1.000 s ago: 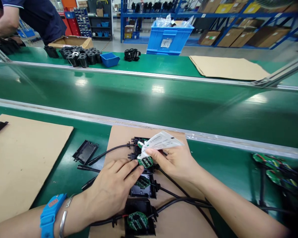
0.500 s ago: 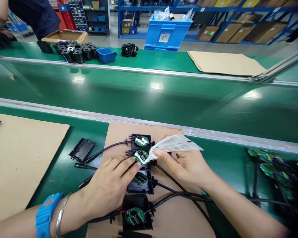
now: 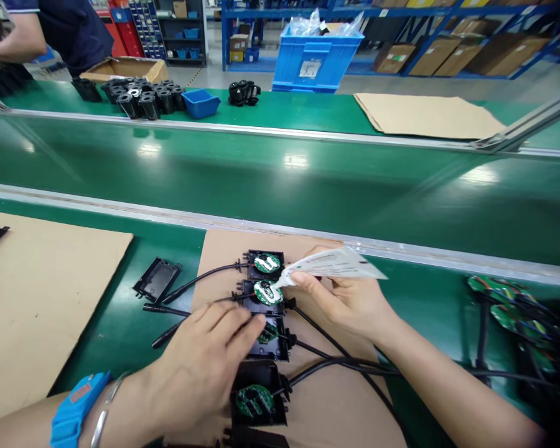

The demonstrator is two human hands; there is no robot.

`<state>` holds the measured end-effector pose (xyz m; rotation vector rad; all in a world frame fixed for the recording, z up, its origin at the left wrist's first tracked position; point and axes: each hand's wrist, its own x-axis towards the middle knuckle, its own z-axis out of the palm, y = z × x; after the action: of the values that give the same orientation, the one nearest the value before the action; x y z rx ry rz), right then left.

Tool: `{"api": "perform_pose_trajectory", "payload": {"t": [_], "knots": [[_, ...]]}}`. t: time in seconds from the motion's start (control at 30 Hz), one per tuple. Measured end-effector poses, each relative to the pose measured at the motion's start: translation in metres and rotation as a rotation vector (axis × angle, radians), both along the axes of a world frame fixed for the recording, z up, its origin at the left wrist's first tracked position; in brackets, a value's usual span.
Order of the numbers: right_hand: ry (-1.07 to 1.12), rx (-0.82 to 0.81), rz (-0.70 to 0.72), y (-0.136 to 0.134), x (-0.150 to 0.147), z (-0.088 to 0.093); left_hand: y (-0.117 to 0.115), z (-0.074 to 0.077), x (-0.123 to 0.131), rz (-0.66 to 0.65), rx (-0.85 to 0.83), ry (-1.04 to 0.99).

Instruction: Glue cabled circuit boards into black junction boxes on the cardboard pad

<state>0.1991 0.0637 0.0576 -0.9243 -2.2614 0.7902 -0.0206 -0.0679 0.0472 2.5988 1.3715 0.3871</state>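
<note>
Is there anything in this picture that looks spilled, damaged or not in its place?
Nothing looks spilled or damaged. One loose case lies askew on the table, apart from the row of cases on the cardboard, so it looks slightly odd.

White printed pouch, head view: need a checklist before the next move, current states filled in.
1. White printed pouch gripped by the right hand: ok, held between the fingers.
2. Pouch tip at the second round green circuit board from the top: ok.
3. White paste on the topmost round green circuit board: ok, visible.
4. Third round green circuit board coated: cannot tell, partly covered by the left hand.
5. Lowest visible round green circuit board coated: not ok, no paste showing.
6. Enough paste left inside the pouch: cannot tell.
</note>
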Motion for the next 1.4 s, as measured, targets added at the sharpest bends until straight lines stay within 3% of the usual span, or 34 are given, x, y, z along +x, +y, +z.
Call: {"api": "perform_pose_trajectory", "payload": {"t": [0.1, 0.23, 0.5, 0.7, 1.0, 1.23, 1.4], "knots": [[0.078, -0.051, 0.006, -0.013, 0.001, 0.008, -0.019, 0.002, 0.004, -0.036, -0.031, -0.014], [0.094, -0.190, 0.121, -0.029, -0.008, 0.010, -0.031, 0.001, 0.009, -0.022, -0.015, -0.017], [-0.001, -0.111, 0.085, -0.039, -0.022, -0.002, -0.031, -0.014, 0.014, 0.022, 0.040, -0.057], [0.043, -0.039, 0.107, -0.038, -0.027, -0.002, -0.033, -0.013, 0.018, 0.099, 0.048, -0.098], [0.033, -0.059, 0.178, -0.041, -0.030, -0.006, -0.037, -0.029, 0.015, 0.018, 0.105, -0.085], [0.032, -0.028, 0.201, -0.040, -0.025, -0.004, -0.036, -0.021, 0.015, 0.013, 0.106, -0.053], [0.029, -0.127, 0.206, -0.048, -0.013, 0.002, -0.038, -0.019, 0.015, 0.026, 0.105, -0.019]]}}
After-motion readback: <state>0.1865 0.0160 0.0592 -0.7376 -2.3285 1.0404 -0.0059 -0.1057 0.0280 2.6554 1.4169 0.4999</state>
